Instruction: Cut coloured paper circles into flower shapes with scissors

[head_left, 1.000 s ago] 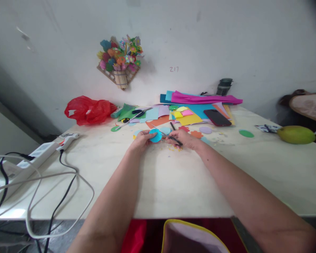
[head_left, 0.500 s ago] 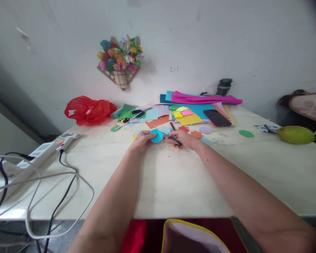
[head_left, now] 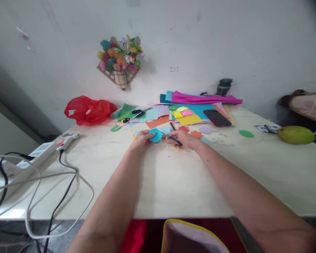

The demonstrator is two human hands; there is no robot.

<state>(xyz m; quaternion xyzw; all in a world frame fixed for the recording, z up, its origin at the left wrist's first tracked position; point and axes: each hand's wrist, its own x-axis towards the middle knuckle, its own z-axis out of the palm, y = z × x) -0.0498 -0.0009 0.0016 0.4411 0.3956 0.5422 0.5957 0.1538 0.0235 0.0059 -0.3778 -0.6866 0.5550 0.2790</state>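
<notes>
Between thumb and fingers, my left hand (head_left: pixel 142 140) pinches a bright blue paper circle (head_left: pixel 155 135) above the table. My right hand (head_left: pixel 183 138) is closed round the dark handles of a pair of scissors (head_left: pixel 175 140), whose blades point up and left at the circle's right edge. Whether the blades touch the paper I cannot tell. Beyond the hands lie a pale blue circle (head_left: pixel 165 130), a red paper flower (head_left: pixel 184 129), an orange paper flower (head_left: pixel 196 134) and a lilac oval (head_left: pixel 205 130). Small yellow scraps (head_left: pixel 175 149) are scattered below the scissors.
Coloured paper sheets (head_left: pixel 191 119), a phone (head_left: pixel 217 117) and a second pair of scissors (head_left: pixel 140 112) lie at the back. A red plastic bag (head_left: pixel 88 110) is back left, with power strips (head_left: pixel 39 154) and loose cables nearer. A yellow-green fruit (head_left: pixel 296 135) rests at right.
The blue circle has shifted very slightly left and up in my left hand. My right hand and the scissors stay almost in the same place.
</notes>
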